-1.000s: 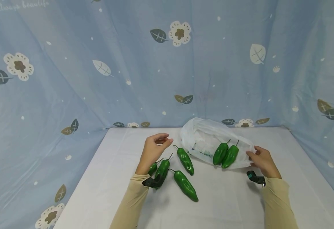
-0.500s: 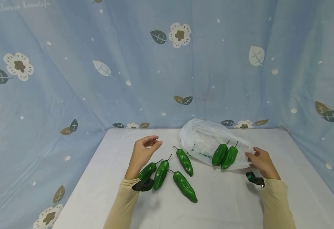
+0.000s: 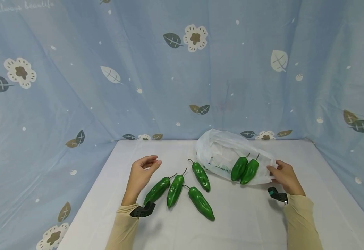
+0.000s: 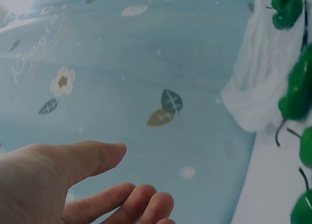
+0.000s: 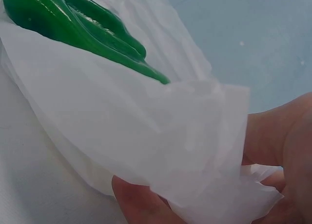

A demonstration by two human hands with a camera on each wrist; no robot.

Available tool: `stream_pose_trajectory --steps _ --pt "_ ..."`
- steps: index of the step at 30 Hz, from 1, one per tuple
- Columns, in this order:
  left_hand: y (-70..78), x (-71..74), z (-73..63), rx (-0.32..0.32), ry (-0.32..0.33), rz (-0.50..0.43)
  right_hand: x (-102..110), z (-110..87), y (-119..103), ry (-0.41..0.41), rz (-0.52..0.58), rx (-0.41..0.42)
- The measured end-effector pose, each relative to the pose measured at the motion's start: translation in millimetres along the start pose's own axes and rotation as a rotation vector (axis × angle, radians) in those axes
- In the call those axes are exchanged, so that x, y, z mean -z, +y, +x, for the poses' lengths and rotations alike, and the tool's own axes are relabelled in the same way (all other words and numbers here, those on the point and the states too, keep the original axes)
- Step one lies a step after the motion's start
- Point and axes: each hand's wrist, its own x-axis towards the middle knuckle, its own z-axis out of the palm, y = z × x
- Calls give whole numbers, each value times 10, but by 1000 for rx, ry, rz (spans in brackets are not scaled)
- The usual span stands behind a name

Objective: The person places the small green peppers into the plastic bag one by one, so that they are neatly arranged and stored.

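My right hand (image 3: 287, 177) pinches the right edge of a white plastic bag (image 3: 222, 154) lying at the back of the table. In the right wrist view the bag's thin film (image 5: 122, 117) is bunched between thumb and fingers. Two green peppers (image 3: 249, 172) lie side by side at the bag's right part. My left hand (image 3: 140, 173) is raised above the table's left side, fingers relaxed and holding nothing. Nearest to it lies a green pepper (image 3: 157, 190). Beside that are another pepper (image 3: 175, 191), one closer to the bag (image 3: 201, 176) and one in front (image 3: 202, 203).
A white cloth covers the table (image 3: 244, 222). Behind it and along both sides hangs a blue curtain (image 3: 157, 86) with leaves and flowers. Each wrist wears a black camera mount (image 3: 142, 210).
My left hand has drawn away leftward and a little toward me, uncovering the leftmost pepper. The right hand stays on the bag's edge, and the peppers lie as before.
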Motion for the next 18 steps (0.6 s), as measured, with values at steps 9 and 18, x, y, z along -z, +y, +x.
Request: stream_pose_trajectory --steps 9,18 --pt "-228 148 -115 53 26 50 -5 -9 22 -8 -5 25" --pt "-460 189 -195 105 3 140 7 6 22 -3 -8 10"
